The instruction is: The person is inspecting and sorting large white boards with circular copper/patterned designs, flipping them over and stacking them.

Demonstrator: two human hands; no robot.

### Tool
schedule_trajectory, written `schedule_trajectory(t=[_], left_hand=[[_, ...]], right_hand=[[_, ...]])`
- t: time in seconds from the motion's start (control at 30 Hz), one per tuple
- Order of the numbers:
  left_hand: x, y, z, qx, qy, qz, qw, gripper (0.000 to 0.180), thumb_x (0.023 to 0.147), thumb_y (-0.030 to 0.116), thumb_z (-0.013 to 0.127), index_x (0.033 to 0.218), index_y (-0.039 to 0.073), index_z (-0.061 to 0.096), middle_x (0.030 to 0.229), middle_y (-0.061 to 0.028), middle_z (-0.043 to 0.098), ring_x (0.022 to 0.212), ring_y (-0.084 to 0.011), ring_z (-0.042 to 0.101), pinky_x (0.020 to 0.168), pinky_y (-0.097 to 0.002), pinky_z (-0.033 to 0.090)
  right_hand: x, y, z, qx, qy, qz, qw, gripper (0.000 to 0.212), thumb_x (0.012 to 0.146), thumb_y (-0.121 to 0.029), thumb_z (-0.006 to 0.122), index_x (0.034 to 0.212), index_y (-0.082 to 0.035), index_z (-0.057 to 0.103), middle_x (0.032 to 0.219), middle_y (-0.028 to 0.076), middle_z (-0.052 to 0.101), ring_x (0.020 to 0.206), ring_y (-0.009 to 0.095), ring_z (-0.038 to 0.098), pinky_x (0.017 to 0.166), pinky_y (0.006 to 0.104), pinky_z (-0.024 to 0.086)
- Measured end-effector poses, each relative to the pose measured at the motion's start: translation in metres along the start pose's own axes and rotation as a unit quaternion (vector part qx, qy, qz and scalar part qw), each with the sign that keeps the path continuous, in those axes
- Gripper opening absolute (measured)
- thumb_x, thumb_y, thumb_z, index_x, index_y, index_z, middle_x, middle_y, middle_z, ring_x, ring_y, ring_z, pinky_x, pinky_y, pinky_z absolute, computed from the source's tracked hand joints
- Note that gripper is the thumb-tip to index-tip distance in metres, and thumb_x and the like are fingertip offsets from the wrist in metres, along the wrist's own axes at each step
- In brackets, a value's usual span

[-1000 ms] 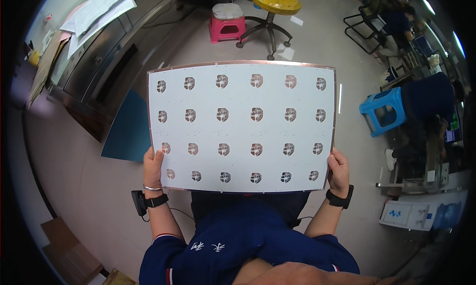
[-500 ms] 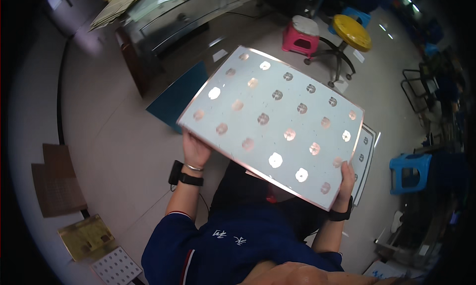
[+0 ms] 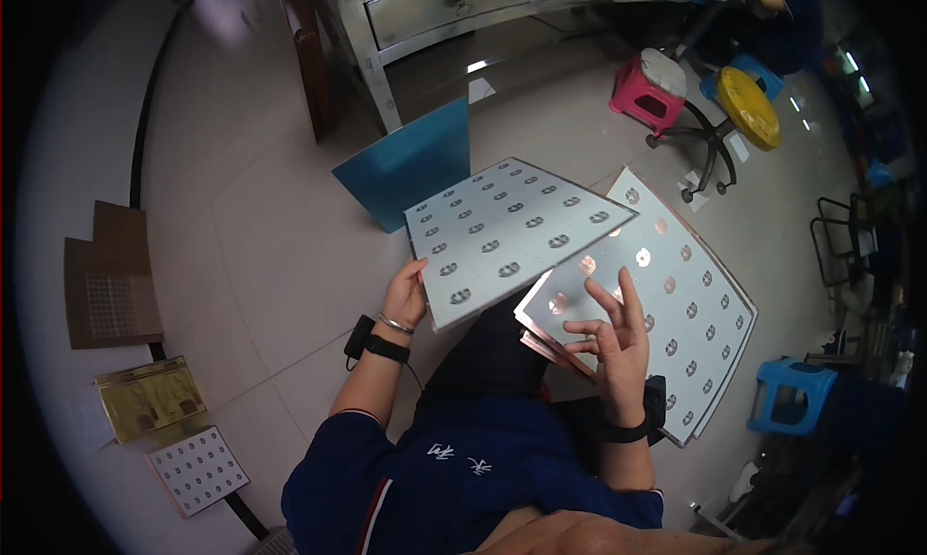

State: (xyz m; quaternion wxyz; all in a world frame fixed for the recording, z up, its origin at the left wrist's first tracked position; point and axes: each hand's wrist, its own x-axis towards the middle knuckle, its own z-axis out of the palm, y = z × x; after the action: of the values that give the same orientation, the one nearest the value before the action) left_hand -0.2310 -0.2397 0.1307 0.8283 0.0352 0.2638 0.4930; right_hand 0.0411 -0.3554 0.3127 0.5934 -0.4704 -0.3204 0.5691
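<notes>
My left hand [image 3: 407, 292] grips the left edge of a pale flat panel [image 3: 497, 229] printed with rows of dark round marks. The panel is tilted up, and its right corner overhangs a stack of similar panels [image 3: 710, 362]. Those lie to the right, over my legs; the top one also bears rows of round marks, some shining copper in the light. Above this stack hovers my right hand [image 3: 623, 347], open with fingers spread and nothing in it. Beyond the held panel stands a teal board [image 3: 410, 159], leaning at an angle.
A metal desk with a drawer [image 3: 435, 14] stands ahead. Pink [image 3: 645, 99], yellow-topped [image 3: 748, 109] and blue [image 3: 794, 393] stools are to the right, with another person [image 3: 800, 24] at far right. Along the left wall are cardboard [image 3: 126, 285], a gold panel [image 3: 145, 396] and a spotted panel [image 3: 201, 468].
Both hands held one panel before; now my right hand is off it and open. The left hand's panel has tilted leftward, and the stack at the right shows more. The view has shifted.
</notes>
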Motion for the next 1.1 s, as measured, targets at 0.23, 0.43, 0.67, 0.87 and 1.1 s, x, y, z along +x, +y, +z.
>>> schedule_trajectory(t=[0.23,0.43,0.67,0.87,1.1], left_hand=[[0.053,0.025,-0.126,0.050,0.117,-0.036,0.991,0.022,0.081,0.004,0.051,0.102,-0.005,0.052,0.098,-0.0127,0.062,0.087,-0.0205,0.061,0.082,-0.0307,0.049],[0.095,0.037,-0.185,0.051,0.243,0.034,0.968,0.027,0.080,0.004,0.053,0.106,-0.004,0.052,0.098,-0.0110,0.062,0.091,-0.0187,0.059,0.082,-0.0312,0.047],[0.127,0.081,-0.146,-0.459,0.068,0.024,0.885,0.047,0.093,0.016,0.035,0.130,-0.010,0.025,0.135,-0.0242,0.031,0.123,-0.0404,0.035,0.104,-0.0463,0.034],[0.142,0.096,-0.094,-0.275,0.127,0.184,0.935,0.047,0.093,0.009,0.027,0.132,-0.012,0.011,0.137,-0.0291,0.024,0.125,-0.0420,0.031,0.104,-0.0503,0.032],[0.112,0.045,-0.054,0.051,0.235,0.145,0.960,0.042,0.092,0.006,0.035,0.132,-0.002,0.025,0.134,-0.0242,0.034,0.122,-0.0390,0.037,0.101,-0.0463,0.037]], right_hand=[[0.000,-0.002,-0.008,-0.039,0.075,-0.031,0.996,0.062,0.089,-0.015,0.051,0.139,-0.003,0.018,0.125,0.024,0.044,0.084,0.022,0.063,0.064,0.0263,0.056],[-0.003,-0.002,-0.027,-0.056,0.127,-0.009,0.990,0.058,0.089,-0.015,0.050,0.138,-0.003,0.021,0.123,0.022,0.046,0.082,0.020,0.063,0.063,0.0255,0.054],[-0.017,-0.010,-0.069,-0.116,0.246,-0.044,0.961,0.056,0.090,-0.018,0.050,0.138,-0.005,0.024,0.120,0.020,0.048,0.082,0.017,0.062,0.061,0.0242,0.054],[-0.040,-0.014,-0.100,-0.118,0.326,-0.068,0.935,0.052,0.091,-0.016,0.047,0.137,-0.005,0.026,0.121,0.019,0.048,0.082,0.016,0.062,0.061,0.0226,0.054],[-0.068,-0.004,-0.140,-0.120,0.385,-0.071,0.913,0.045,0.093,-0.015,0.043,0.136,-0.005,0.030,0.121,0.017,0.048,0.084,0.016,0.060,0.063,0.0230,0.052]])
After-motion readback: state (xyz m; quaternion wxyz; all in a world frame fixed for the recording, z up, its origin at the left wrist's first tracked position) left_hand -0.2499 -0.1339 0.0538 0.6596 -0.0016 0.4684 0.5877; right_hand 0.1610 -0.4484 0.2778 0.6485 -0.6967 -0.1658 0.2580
